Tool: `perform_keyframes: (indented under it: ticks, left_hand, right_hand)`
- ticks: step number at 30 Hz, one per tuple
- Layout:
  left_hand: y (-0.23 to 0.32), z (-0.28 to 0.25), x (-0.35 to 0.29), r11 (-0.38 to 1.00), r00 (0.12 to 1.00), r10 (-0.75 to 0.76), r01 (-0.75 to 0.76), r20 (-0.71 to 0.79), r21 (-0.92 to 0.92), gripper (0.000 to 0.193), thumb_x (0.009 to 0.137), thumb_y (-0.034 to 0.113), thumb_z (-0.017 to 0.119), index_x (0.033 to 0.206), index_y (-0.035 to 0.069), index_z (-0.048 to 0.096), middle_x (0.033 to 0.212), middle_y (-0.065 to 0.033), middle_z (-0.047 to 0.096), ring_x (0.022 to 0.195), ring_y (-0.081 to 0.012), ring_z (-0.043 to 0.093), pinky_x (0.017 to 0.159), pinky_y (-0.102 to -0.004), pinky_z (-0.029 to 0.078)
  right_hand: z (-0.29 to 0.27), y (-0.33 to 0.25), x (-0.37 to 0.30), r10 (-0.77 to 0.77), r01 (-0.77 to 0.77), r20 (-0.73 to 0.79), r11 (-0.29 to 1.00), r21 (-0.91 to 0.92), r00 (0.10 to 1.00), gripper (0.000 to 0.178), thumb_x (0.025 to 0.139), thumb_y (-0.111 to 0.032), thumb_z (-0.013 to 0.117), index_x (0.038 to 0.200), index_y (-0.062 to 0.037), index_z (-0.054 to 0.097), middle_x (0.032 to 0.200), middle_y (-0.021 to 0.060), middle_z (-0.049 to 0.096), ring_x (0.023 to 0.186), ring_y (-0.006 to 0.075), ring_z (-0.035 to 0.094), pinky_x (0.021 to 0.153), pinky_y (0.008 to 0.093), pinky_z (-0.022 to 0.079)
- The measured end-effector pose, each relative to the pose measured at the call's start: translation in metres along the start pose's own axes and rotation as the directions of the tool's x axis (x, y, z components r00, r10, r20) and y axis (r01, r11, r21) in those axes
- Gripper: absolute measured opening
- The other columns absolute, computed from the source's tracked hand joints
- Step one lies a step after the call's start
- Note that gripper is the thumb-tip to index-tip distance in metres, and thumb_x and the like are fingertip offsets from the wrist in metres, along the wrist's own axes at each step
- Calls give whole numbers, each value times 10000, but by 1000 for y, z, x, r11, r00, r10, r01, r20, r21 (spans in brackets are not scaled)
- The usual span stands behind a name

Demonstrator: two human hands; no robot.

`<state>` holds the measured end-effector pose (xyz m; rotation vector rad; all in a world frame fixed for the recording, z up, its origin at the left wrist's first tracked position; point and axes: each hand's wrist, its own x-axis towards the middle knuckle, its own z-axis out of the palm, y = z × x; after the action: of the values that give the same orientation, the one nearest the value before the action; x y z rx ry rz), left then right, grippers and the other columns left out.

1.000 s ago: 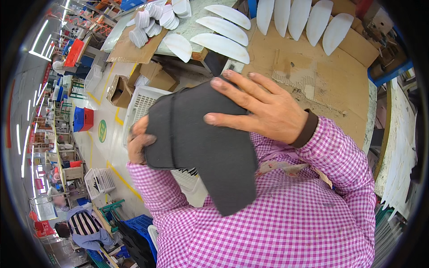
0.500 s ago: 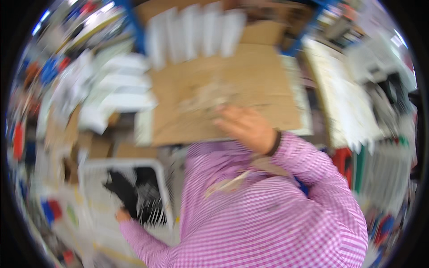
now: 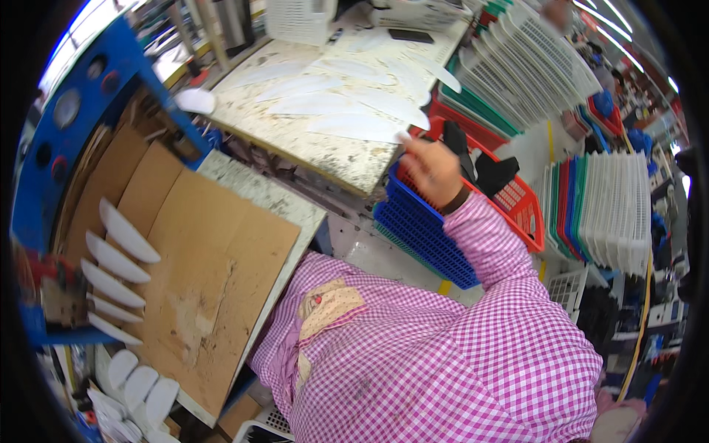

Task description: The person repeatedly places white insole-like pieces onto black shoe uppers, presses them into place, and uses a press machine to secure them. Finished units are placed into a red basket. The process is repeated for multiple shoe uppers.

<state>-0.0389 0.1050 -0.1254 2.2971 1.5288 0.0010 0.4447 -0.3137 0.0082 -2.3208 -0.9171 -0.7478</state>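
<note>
The right hand (image 3: 434, 171) has left the black piece and is now at the tip of a white crescent-shaped piece (image 3: 354, 128) on the speckled table (image 3: 347, 159), its grip unclear, the left hand out of view, suggesting handling has shifted there.

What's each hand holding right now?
Left hand: out of view.
Right hand: by the tip of a white piece; too blurred to tell whether it grips.
</note>
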Motion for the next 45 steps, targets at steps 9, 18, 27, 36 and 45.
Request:
perform_keyframes:
  ticks: [9, 18, 27, 36, 45]
  left_hand:
    - [163, -81, 16, 931, 965, 258, -261, -47, -256, 270, 792, 50, 542, 1040, 31, 647, 1003, -183, 650, 925, -311, 636, 833, -397, 484]
    - [373, -42, -52, 374, 281, 920, -839, 272, -397, 406, 715, -97, 548, 1108, -13, 602, 1044, -181, 641, 963, -323, 624, 874, -354, 471]
    - [512, 123, -133, -379, -468, 789, -881, 398, -285, 779, 737, 27, 606, 1422, 45, 235, 1470, -153, 247, 1357, -332, 243, 1086, -504, 217]
    - [514, 188, -127, -274, -293, 786, -954, 544, -118, 852, 749, 137, 673, 1434, 24, 179, 1465, -129, 221, 1386, -338, 143, 1061, -576, 210]
    - [523, 191, -132, -175, -295, 816, -945, 496, -275, 867, 701, 74, 692, 1426, 54, 218, 1449, -133, 246, 1371, -346, 182, 1063, -517, 266]
  right_hand:
    - [-40, 187, -142, 687, -663, 612, 672, -331, 392, 927, 652, -477, 763, 1365, -48, 355, 1196, 214, 568, 1128, 359, 529, 951, 392, 418]
    - [-12, 154, -177, 585, -377, 540, 808, -452, 605, 185, 820, -141, 545, 951, -39, 464, 831, 177, 636, 755, 359, 639, 645, 457, 507]
    - [4, 85, -197, 498, -307, 330, 817, -488, 802, 160, 796, -126, 514, 931, -40, 511, 1126, 222, 597, 733, 237, 663, 547, 334, 540]
    - [-19, 68, -175, 502, -502, 624, 843, -196, 599, 391, 828, -226, 563, 1137, 3, 495, 1108, 222, 606, 890, 303, 647, 702, 372, 535]
    - [-22, 284, -182, 724, -759, 553, 609, -232, 412, 951, 646, -362, 804, 1371, -7, 300, 1190, 250, 553, 1115, 373, 541, 942, 385, 436]
